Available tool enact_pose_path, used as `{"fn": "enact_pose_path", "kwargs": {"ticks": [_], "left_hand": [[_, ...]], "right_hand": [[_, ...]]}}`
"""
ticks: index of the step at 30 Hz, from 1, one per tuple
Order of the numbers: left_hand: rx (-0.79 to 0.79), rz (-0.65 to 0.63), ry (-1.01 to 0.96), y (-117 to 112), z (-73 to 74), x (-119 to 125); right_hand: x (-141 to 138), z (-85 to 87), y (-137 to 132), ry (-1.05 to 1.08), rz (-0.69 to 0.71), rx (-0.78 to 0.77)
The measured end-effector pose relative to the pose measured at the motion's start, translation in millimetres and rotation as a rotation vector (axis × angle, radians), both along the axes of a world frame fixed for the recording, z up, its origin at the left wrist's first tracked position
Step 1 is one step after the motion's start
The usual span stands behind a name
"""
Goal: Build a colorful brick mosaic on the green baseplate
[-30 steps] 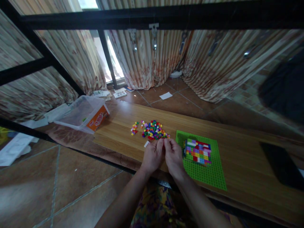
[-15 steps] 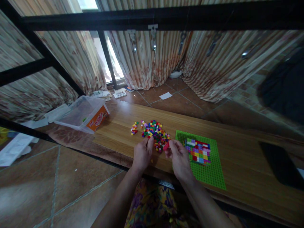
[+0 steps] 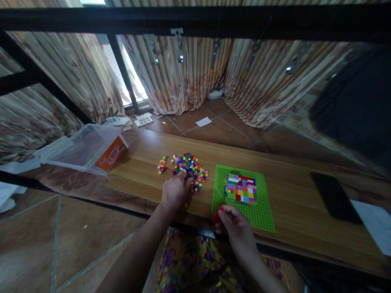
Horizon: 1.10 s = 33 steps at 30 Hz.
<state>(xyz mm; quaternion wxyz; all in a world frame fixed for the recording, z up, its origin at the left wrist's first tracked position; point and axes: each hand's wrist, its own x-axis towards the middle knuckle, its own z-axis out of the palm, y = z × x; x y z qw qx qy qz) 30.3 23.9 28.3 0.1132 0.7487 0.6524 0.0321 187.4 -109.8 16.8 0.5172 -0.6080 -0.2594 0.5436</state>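
Note:
My left hand (image 3: 174,192) is at the near side of a pile of small coloured building bricks (image 3: 195,165), its fingers curled down among them. What its fingertips pinch, if anything, is too small to make out. Between the thumb and fingers of my right hand (image 3: 234,224) is a red building brick (image 3: 217,215), held just off the near edge of the green baseplate (image 3: 265,217). A low block of bricks in many colours (image 3: 241,188) stands on that baseplate, its top a patchwork of red, white, purple, orange and yellow.
A clear plastic bin (image 3: 82,148) with an orange label lies at the left end of the wooden table (image 3: 293,203). A dark flat object (image 3: 334,197) and a white paper (image 3: 372,224) are on the right. A black metal bar (image 3: 195,22) crosses above.
My right hand has drawn back from the pile toward me with the red brick, to the baseplate's near edge. My left hand has reached further into the pile. The view has shifted right.

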Motion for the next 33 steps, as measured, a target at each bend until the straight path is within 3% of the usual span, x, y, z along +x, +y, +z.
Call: {"fn": "enact_pose_path", "kwargs": {"ticks": [6,11,16,23,27,33], "left_hand": [[0.153,0.01,-0.106,-6.2,-5.7,-7.8],[0.454,-0.101,-0.247,-42.2,-15.6,-15.0],[0.469,-0.11,-0.163,-62.6,-30.4,-14.3],[0.473,-0.087,-0.078,-34.5,-37.5,-7.1],[0.478,-0.095,-0.102,-20.0,-36.6,-1.1],[0.481,-0.123,-0.154,-5.4,-35.9,8.0]], "right_hand": [[14.3,-0.6,-7.4,0.025,-0.07,0.026],[40.2,11.0,-9.2,-0.092,-0.143,0.057],[77.4,15.0,-5.1,-0.229,-0.261,0.165],[112.5,9.3,7.2,-0.346,-0.4,0.199],[114.9,0.0,5.1,-0.439,-0.344,0.17],[115.0,-8.3,-6.3,-0.74,-0.21,0.094]]}}
